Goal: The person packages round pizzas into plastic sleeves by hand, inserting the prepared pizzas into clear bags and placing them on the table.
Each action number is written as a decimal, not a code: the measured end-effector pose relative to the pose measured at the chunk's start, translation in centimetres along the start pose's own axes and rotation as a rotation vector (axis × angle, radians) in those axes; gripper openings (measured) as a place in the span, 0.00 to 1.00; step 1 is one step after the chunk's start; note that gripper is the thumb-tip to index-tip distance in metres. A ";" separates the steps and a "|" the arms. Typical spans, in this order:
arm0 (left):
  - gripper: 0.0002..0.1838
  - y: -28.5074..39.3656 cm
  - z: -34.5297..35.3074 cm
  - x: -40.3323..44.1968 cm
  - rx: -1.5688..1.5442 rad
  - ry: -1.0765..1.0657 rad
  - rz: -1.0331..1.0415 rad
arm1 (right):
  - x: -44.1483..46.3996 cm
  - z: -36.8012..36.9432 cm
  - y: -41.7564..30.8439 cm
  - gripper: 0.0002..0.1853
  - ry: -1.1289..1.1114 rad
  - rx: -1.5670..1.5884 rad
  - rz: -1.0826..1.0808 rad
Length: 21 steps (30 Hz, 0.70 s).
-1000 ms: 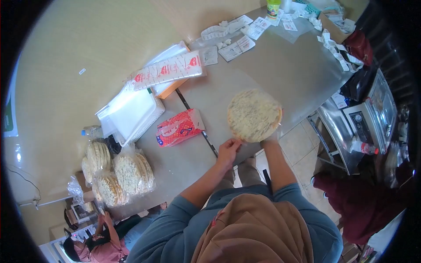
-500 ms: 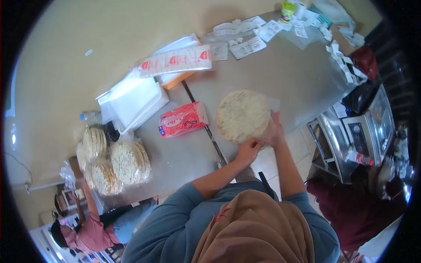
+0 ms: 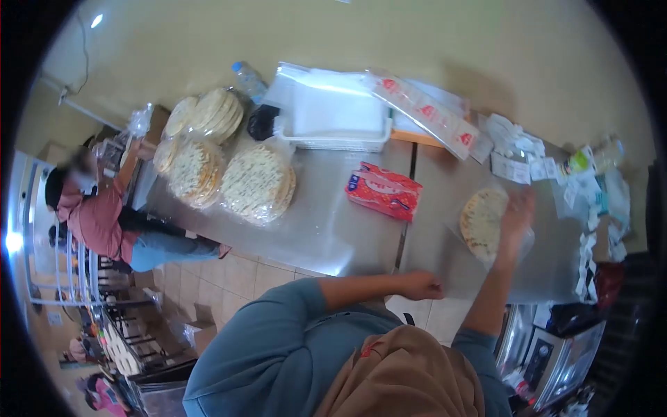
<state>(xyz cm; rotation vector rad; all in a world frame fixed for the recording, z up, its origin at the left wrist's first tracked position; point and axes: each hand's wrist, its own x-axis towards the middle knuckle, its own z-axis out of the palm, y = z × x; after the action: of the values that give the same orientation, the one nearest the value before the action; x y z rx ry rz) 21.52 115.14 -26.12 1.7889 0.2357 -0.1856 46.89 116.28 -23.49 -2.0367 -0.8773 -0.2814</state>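
A round, pale pizza (image 3: pixel 481 224) in a clear plastic bag lies on the right part of the metal table (image 3: pixel 326 236). My right hand (image 3: pixel 515 217) is over its right side, touching the bag or just above it; its fingers are blurred. At the table's front edge, my left hand (image 3: pixel 420 285) is closed with its fingers curled, apart from the pizza, and nothing shows in it. A red patterned soft pack (image 3: pixel 384 192) lies to the left of the pizza.
Bagged stacks of pizzas (image 3: pixel 256 182) stand on the left of the table. A white tray (image 3: pixel 337 142), a long printed plastic packet (image 3: pixel 424 111) and paper slips (image 3: pixel 511 168) line the wall. Another person (image 3: pixel 97 219) stands at the left end.
My view has swung left. The bagged pizza has gone from both my hands to the tabletop, farther from the front edge. My left hand has come off it and curled.
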 end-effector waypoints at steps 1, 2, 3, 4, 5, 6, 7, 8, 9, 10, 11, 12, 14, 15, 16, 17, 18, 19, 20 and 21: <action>0.14 0.8 -1.1 -2.7 0.000 0.012 -0.046 | 1.0 2.1 -5.4 0.20 -0.161 0.227 0.028; 0.14 1.2 -2.2 -5.2 -0.022 0.041 -0.092 | 0.7 6.0 -8.8 0.13 -0.191 0.287 -0.161; 0.14 1.3 -3.2 -7.5 -0.046 0.070 -0.136 | 0.6 7.4 -14.3 0.10 -0.413 0.285 -0.196; 0.14 0.5 -3.8 -9.5 -0.044 0.090 -0.137 | -0.1 12.2 -16.1 0.08 -0.474 0.307 -0.413; 0.14 -0.8 -4.1 -11.5 -0.117 0.223 -0.139 | -0.8 14.5 -19.6 0.07 -0.650 0.338 -0.439; 0.13 -1.8 -4.6 -13.5 -0.186 0.353 -0.139 | -1.4 18.0 -21.8 0.09 -0.745 0.299 -0.534; 0.13 -1.9 -5.5 -15.4 -0.175 0.371 -0.139 | -2.1 21.7 -23.4 0.12 -0.837 0.259 -0.631; 0.13 -1.5 -6.3 -17.5 -0.370 0.468 -0.182 | -2.6 23.9 -24.7 0.12 -0.830 0.274 -0.646; 0.12 -1.1 -7.2 -19.6 -0.566 0.560 -0.223 | -3.0 26.1 -26.0 0.15 -0.868 0.162 -0.590; 0.12 -0.7 -8.2 -21.7 -0.550 0.574 -0.222 | -3.2 28.2 -27.3 0.18 -0.898 0.049 -0.531; 0.12 -0.1 -9.1 -23.7 -0.564 0.664 -0.252 | -3.5 30.2 -27.7 0.25 -0.892 -0.142 -0.495; 0.12 -0.1 -10.3 -25.4 -0.582 0.755 -0.279 | -3.3 30.9 -28.6 0.25 -0.884 -0.133 -0.505; 0.12 -0.9 -12.2 -28.6 -0.626 0.843 -0.241 | -3.6 31.8 -29.8 0.26 -0.875 -0.493 -0.542; 0.12 -1.2 -12.7 -30.3 -0.681 0.917 -0.208 | -3.6 33.4 -29.3 0.26 -0.889 -0.493 -0.539; 0.12 -1.3 -13.6 -31.7 -0.693 0.912 -0.214 | -3.2 35.8 -27.9 0.28 -0.945 -0.483 -0.576; 0.12 -1.5 -15.1 -32.9 -0.621 0.957 -0.223 | -3.1 37.3 -27.2 0.30 -0.997 -0.476 -0.612; 0.11 -1.7 -16.6 -34.0 -0.552 1.001 -0.226 | -3.2 37.0 -27.5 0.30 -1.002 -0.493 -0.610; 0.11 -1.9 -18.0 -35.0 -0.499 1.022 -0.219 | -3.3 36.5 -27.5 0.27 -0.927 -0.268 -0.472; 0.11 -2.2 -19.4 -35.9 -0.508 1.017 -0.204 | -3.1 36.0 -27.8 0.24 -0.833 -0.045 -0.340; 0.11 -2.5 -20.9 -36.4 -0.494 1.039 -0.168 | -4.0 35.6 -28.0 0.16 -0.736 -0.191 -0.421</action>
<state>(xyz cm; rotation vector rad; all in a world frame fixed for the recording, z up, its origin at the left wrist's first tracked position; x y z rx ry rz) -14.30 133.89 -14.57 1.2251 1.0680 0.6590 20.67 153.01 -28.65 -2.1337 -1.7962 0.1915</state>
